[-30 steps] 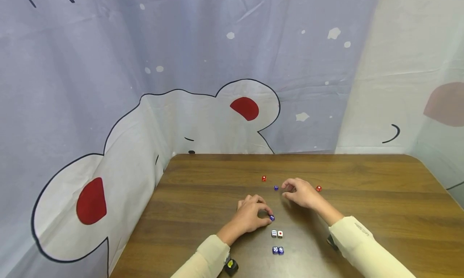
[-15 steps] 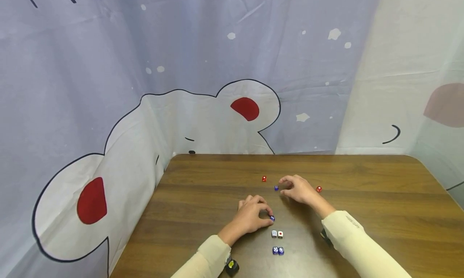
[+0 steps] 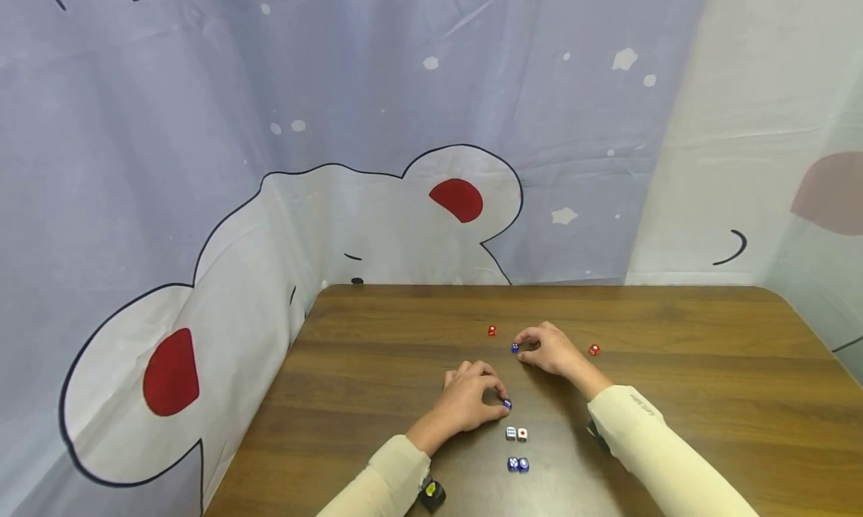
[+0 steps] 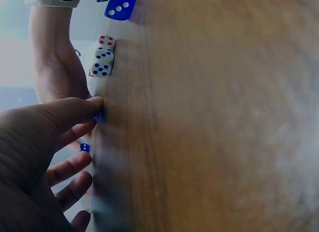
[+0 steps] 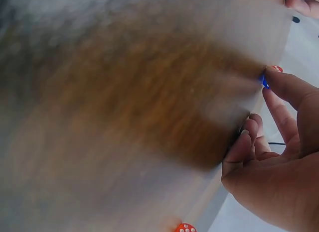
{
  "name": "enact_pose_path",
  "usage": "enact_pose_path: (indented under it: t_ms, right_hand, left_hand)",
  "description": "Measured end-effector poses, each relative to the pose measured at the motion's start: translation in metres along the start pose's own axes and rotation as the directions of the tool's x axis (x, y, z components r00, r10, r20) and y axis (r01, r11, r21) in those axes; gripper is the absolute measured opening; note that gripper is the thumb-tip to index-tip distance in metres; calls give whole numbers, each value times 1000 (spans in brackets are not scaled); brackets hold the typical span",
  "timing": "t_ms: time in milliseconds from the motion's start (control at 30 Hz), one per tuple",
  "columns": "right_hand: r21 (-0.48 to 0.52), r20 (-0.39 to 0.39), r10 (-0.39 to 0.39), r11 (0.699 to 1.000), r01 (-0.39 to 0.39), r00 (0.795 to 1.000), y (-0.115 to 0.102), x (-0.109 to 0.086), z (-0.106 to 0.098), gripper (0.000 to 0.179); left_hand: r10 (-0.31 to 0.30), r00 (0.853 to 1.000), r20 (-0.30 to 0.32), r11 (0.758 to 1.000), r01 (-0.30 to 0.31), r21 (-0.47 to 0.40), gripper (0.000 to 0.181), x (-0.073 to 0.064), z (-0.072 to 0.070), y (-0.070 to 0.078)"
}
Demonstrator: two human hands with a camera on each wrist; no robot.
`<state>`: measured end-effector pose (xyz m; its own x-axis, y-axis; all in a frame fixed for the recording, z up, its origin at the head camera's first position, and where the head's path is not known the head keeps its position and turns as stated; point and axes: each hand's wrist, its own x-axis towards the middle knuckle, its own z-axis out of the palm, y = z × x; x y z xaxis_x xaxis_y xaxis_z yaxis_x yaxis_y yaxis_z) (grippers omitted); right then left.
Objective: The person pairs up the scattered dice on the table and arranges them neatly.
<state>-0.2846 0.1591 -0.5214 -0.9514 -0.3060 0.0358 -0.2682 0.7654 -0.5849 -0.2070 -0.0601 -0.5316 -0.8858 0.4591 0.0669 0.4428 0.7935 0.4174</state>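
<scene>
My left hand rests low over the table and pinches a blue die between thumb and forefinger; in the left wrist view the thumb mostly hides that die. Farther back, the thumb and forefinger of my right hand close round another blue die. The right wrist view shows this die between the two fingertips, its other fingers curled beside it. Closer to me, two white dice sit side by side, and two blue dice form a row in front of them.
One red die lies behind and left of the right hand, another red die to the right of its wrist. The brown wooden table ends at a printed curtain at the back.
My right hand has moved left to the rear blue die, and its thumb and forefinger now meet it. The left hand has stayed on its die.
</scene>
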Motion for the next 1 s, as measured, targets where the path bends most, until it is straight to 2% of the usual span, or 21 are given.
enact_pose_path:
  t_ms: [533,1000]
  right_hand:
    - [10,7,39,999,-39,999,-4,3,3,15]
    - [-17,14,31,999,-31,999,-6,-1,3,11]
  left_hand:
    - [-4,1000,9,1000,4,-13,13,1,0,-2]
    - [-20,1000,23,999,21,-34,12,0,-2,0]
